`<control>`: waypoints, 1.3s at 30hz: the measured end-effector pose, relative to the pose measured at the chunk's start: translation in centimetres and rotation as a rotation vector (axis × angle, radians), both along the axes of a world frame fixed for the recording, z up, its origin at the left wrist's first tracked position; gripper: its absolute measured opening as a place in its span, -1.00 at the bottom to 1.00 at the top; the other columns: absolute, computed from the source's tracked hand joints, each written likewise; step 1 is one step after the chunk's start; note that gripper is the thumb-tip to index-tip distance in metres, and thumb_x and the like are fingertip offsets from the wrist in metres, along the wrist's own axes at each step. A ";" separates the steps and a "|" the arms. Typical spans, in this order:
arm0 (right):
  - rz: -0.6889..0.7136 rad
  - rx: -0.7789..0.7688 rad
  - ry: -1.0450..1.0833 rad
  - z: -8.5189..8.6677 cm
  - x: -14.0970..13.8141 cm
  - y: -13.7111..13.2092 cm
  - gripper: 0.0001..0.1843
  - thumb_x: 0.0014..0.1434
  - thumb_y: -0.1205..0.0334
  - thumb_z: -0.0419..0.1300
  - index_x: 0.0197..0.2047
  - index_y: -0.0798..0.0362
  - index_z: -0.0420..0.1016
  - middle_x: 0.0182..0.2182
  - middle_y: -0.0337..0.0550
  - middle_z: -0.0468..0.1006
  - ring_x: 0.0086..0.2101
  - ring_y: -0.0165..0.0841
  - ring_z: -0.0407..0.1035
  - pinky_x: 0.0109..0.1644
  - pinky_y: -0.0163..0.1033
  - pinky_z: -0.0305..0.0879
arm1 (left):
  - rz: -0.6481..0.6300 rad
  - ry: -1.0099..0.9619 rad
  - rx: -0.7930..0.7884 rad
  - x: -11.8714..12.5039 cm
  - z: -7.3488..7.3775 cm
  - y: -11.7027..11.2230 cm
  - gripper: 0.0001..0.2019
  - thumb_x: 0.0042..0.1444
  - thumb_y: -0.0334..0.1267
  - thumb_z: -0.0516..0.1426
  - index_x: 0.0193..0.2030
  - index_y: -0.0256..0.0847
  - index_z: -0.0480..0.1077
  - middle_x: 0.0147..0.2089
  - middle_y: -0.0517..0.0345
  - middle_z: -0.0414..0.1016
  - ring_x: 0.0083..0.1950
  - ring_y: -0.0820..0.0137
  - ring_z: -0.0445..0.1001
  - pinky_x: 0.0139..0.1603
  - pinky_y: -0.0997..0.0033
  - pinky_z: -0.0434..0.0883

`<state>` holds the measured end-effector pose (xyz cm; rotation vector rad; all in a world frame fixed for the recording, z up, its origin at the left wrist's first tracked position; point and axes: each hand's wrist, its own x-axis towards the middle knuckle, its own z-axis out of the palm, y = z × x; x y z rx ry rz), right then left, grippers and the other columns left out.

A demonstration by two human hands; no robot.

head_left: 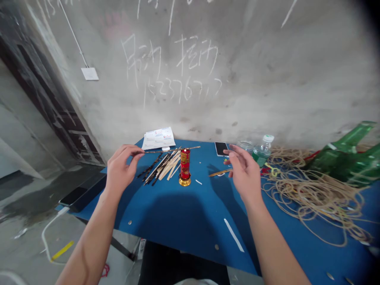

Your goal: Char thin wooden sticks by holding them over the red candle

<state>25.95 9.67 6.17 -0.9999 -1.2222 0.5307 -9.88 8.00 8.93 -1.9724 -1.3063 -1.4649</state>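
The desk (pixel 202 233) is deep blue, the votive candle (pixel 185 164) red and gold, the cord (pixel 314 202) tan, the sticks (pixel 166 168) pale or black-banded.

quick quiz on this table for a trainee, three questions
1. What does the left hand hold? a) a phone b) a long thin stick c) a water bottle
2. True or false: the right hand is open and holds nothing.
3. Fill the gap: the red candle on the blue table stands just right of a pile of ____.

Key: 1. b 2. true 3. wooden sticks
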 end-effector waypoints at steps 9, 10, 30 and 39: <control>-0.018 0.015 -0.012 -0.2 0.1 0.1 -0.50 0.30 -0.12 0.22 0.18 -0.04 0.52 0.01 0.03 0.65 -0.31 -0.23 0.54 -0.43 -0.21 0.37 | -0.040 0.009 -0.005 1.6 0.4 0.8 -0.91 0.31 -0.29 0.16 -0.18 -0.10 0.52 -0.16 0.10 0.60 -0.18 0.30 0.54 -0.02 0.24 0.46; -0.018 0.015 -0.010 -0.2 0.1 0.2 -0.51 0.30 -0.12 0.22 0.18 -0.04 0.52 0.01 0.03 0.65 -0.31 -0.23 0.54 -0.43 -0.21 0.37 | -0.045 0.010 -0.002 1.8 0.4 0.9 -0.90 0.31 -0.29 0.16 -0.18 -0.11 0.52 -0.16 0.09 0.59 -0.18 0.30 0.54 -0.03 0.25 0.46; -0.032 0.012 -0.015 0.0 0.3 0.0 -0.49 0.29 -0.15 0.22 0.16 -0.03 0.53 -0.01 0.03 0.66 -0.31 -0.25 0.55 -0.38 -0.19 0.44 | -0.107 -0.001 -0.044 4.3 0.1 2.9 -0.89 0.30 -0.33 0.14 -0.17 -0.13 0.52 -0.13 0.07 0.60 -0.10 0.28 0.55 0.04 0.23 0.46; 0.011 -0.007 -0.054 -0.1 -0.4 -0.2 -0.49 0.31 -0.14 0.20 0.20 -0.03 0.51 -0.05 0.01 0.66 -0.33 -0.25 0.55 -0.39 -0.20 0.44 | -0.163 0.002 -0.038 5.8 0.0 3.6 -0.87 0.32 -0.36 0.12 -0.16 -0.11 0.50 -0.12 0.08 0.59 -0.06 0.28 0.54 0.04 0.21 0.47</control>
